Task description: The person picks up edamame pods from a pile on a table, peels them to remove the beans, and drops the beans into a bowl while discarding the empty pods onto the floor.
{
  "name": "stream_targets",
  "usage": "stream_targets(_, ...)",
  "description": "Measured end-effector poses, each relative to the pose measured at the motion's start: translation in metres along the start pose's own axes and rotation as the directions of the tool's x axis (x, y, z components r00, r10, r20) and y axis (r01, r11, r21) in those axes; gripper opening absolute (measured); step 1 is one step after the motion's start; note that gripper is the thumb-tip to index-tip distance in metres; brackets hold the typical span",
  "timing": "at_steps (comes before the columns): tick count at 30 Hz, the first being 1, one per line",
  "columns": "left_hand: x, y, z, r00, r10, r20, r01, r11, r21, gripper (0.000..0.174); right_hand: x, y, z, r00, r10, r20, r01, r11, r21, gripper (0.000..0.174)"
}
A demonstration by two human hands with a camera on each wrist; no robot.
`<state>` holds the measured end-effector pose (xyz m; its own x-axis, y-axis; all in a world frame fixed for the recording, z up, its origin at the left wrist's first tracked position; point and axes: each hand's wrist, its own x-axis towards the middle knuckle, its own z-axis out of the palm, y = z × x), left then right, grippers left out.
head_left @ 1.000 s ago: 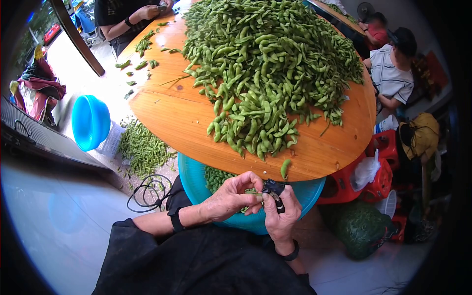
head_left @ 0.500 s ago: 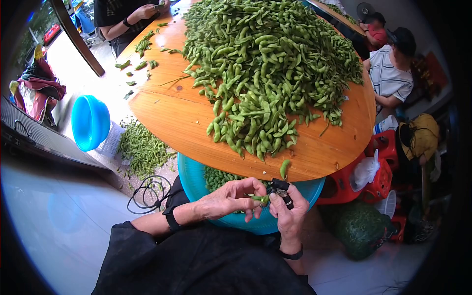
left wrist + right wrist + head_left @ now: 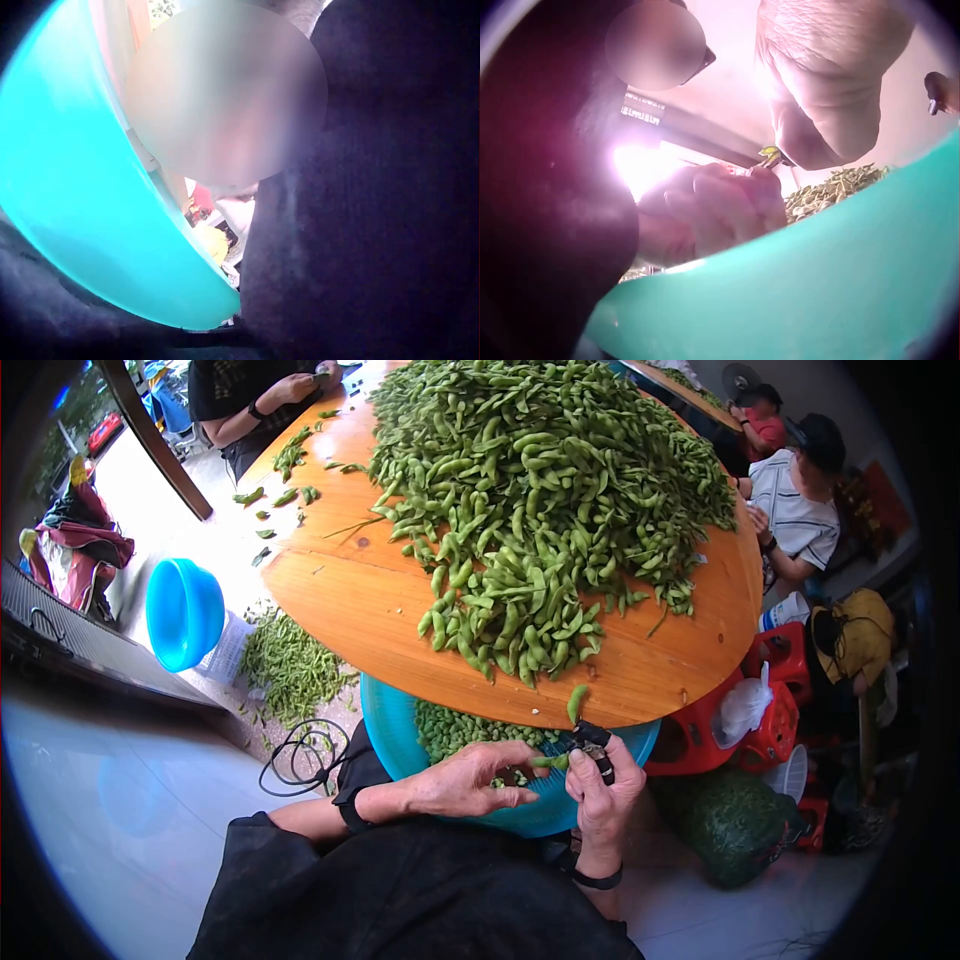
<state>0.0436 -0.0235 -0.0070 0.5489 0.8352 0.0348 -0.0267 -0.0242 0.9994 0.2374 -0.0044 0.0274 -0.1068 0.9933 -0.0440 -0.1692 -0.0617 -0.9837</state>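
Note:
My right hand (image 3: 605,795) grips a small black tool (image 3: 592,738) with a shiny part at its side, in front of the table edge. A green soybean pod (image 3: 550,761) sticks out from the right thumb toward the left hand. My left hand (image 3: 465,780) is held over the basin, thumb and fingers spread apart, its index fingertip right at the pod. Beneath both hands stands a turquoise basin (image 3: 390,730) with many green pods (image 3: 460,732) in it. The right wrist view shows the pod tip (image 3: 771,155) between the two hands. The left wrist view is mostly basin wall and dark cloth.
A large heap of soybean pods (image 3: 550,510) covers much of the wooden table (image 3: 330,590). One loose pod (image 3: 577,703) lies by the near edge. Left on the floor are a blue tub (image 3: 185,615) and scattered pods (image 3: 290,665); red stools (image 3: 760,710) stand right. Other people sit around.
My left thumb and fingers, which pinched the pod, have parted from each other. My right hand has moved a little to the right and down with the black tool.

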Motion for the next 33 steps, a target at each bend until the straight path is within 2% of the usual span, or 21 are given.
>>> stream_targets(2, -0.001, 0.011, 0.001, 0.984, -0.079, -0.157, 0.049, 0.982, -0.183, 0.027, 0.000, 0.000, -0.002, 0.999, 0.031, 0.036, -0.027, 0.995, -0.097, 0.020)
stream_targets(3, -0.001, 0.014, -0.004, 0.986, -0.100, -0.136, 0.068, 0.973, -0.222, 0.026, 0.000, 0.000, -0.002, 0.999, 0.032, 0.035, -0.028, 0.995, -0.096, 0.020)
stream_targets(4, -0.001, 0.013, -0.004, 0.986, -0.101, -0.135, 0.069, 0.973, -0.221, 0.026, 0.000, 0.000, -0.001, 0.998, 0.045, 0.051, -0.037, 0.991, -0.132, 0.019)
stream_targets(6, 0.000, 0.009, -0.005, 0.980, -0.138, -0.144, 0.124, 0.987, -0.104, 0.017, 0.000, -0.001, 0.001, 0.996, 0.057, 0.063, -0.046, 0.985, -0.168, 0.019)
stream_targets(7, 0.000, 0.007, -0.005, 0.980, -0.138, -0.142, 0.124, 0.987, -0.104, 0.017, 0.001, -0.002, 0.004, 0.995, 0.073, 0.063, -0.070, 0.996, -0.049, 0.019)
stream_targets(8, -0.001, 0.005, -0.004, 0.966, -0.206, -0.157, 0.150, 0.938, -0.311, 0.014, 0.001, -0.002, 0.006, 0.994, 0.089, 0.066, -0.094, 0.993, 0.072, 0.019)
stream_targets(9, -0.001, 0.002, -0.004, 0.948, -0.275, -0.158, 0.162, 0.848, -0.505, 0.012, 0.002, -0.001, 0.004, 0.994, 0.088, 0.066, -0.093, 0.993, 0.072, 0.019)
stream_targets(10, -0.001, 0.002, -0.004, 0.948, -0.274, -0.159, 0.161, 0.849, -0.504, 0.012, 0.002, 0.001, 0.001, 0.987, 0.128, 0.099, -0.137, 0.987, 0.085, 0.016)
stream_targets(12, 0.000, -0.001, -0.004, 0.943, -0.192, -0.271, 0.025, 0.855, -0.517, 0.011, 0.001, 0.002, -0.001, 0.977, 0.164, 0.135, -0.178, 0.979, 0.096, 0.014)
stream_targets(14, 0.000, -0.005, -0.003, 0.939, -0.246, -0.242, 0.084, 0.843, -0.531, 0.012, -0.006, 0.001, -0.001, 0.931, 0.247, 0.267, -0.267, 0.963, 0.040, 0.008)
stream_targets(15, 0.000, -0.002, -0.001, 0.939, -0.239, -0.247, 0.071, 0.838, -0.541, 0.013, -0.007, 0.004, -0.002, 0.933, 0.213, 0.290, -0.236, 0.971, 0.047, 0.006)
stream_targets(20, -0.001, -0.002, -0.001, 0.937, -0.238, -0.255, 0.057, 0.826, -0.560, 0.012, -0.005, 0.002, 0.002, 0.930, 0.233, 0.285, -0.232, 0.972, -0.038, 0.008)
stream_targets(22, -0.001, -0.001, -0.001, 0.926, -0.268, -0.267, 0.102, 0.857, -0.506, 0.012, -0.005, 0.001, 0.002, 0.930, 0.231, 0.286, -0.228, 0.973, -0.043, 0.008)
stream_targets(25, -0.001, 0.001, 0.000, 0.920, -0.264, -0.288, 0.105, 0.876, -0.470, 0.012, -0.005, 0.002, 0.002, 0.939, 0.199, 0.281, -0.180, 0.979, -0.092, 0.008)
stream_targets(26, -0.002, 0.000, 0.000, 0.921, -0.265, -0.286, 0.106, 0.876, -0.471, 0.012, -0.004, 0.005, 0.001, 0.946, 0.132, 0.294, -0.076, 0.978, -0.195, 0.007)
stream_targets(27, -0.003, -0.001, -0.001, 0.928, -0.282, -0.244, 0.119, 0.844, -0.523, 0.012, -0.003, 0.007, 0.000, 0.947, 0.068, 0.314, 0.029, 0.956, -0.293, 0.007)
stream_targets(29, -0.002, -0.004, -0.002, 0.934, -0.296, -0.198, 0.134, 0.808, -0.574, 0.013, -0.002, 0.002, 0.001, 0.945, 0.084, 0.316, -0.001, 0.967, -0.255, 0.006)
stream_targets(31, 0.000, -0.011, -0.004, 0.966, -0.256, 0.025, 0.160, 0.522, -0.838, 0.015, 0.000, 0.001, 0.003, 0.942, 0.101, 0.321, -0.031, 0.976, -0.215, 0.004)
stream_targets(32, 0.001, -0.014, -0.004, 0.966, -0.258, 0.027, 0.163, 0.521, -0.838, 0.015, 0.002, 0.002, 0.004, 0.944, 0.029, 0.329, 0.051, 0.971, -0.233, 0.002)
stream_targets(33, 0.003, -0.017, -0.003, 0.972, -0.227, 0.063, 0.163, 0.454, -0.876, 0.016, 0.003, 0.004, 0.005, 0.940, -0.043, 0.339, 0.134, 0.959, -0.250, 0.001)
